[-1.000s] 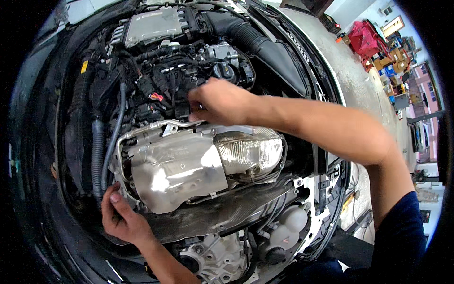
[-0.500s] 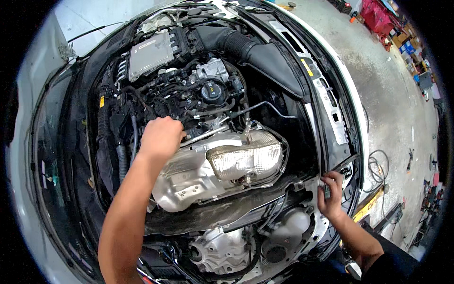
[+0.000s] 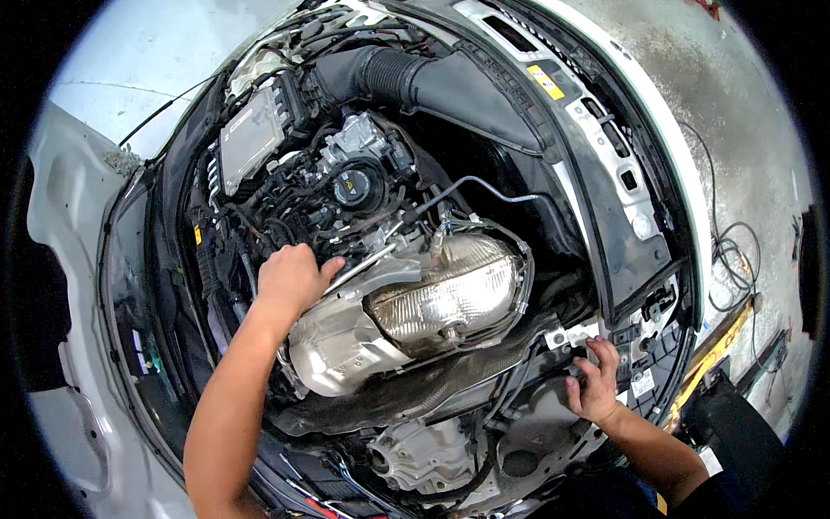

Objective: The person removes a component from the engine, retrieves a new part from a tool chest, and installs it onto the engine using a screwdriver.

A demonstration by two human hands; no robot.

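Over the near edge of the engine, my left hand reaches down with its thumb stretched out. Its other fingers bend down out of sight, so I cannot tell what they touch. A straight silver rod runs beside the thumb along the top of the metal heat shield. Past the shield is a ribbed, shiny canister-shaped cover. My right hand is open at the front of the engine bay, fingers apart and slightly bent. Its fingertips are by a silver bracket.
A black air duct curves across the far side. A thin bent metal line crosses a dark gap. A round black cap tops the engine. Coloured wires lie low in front. A cable coils on the floor.
The view has shifted and turned. My left thumb has moved out from the hand. My right hand has come down off the front panel's edge, its fingers spreading.
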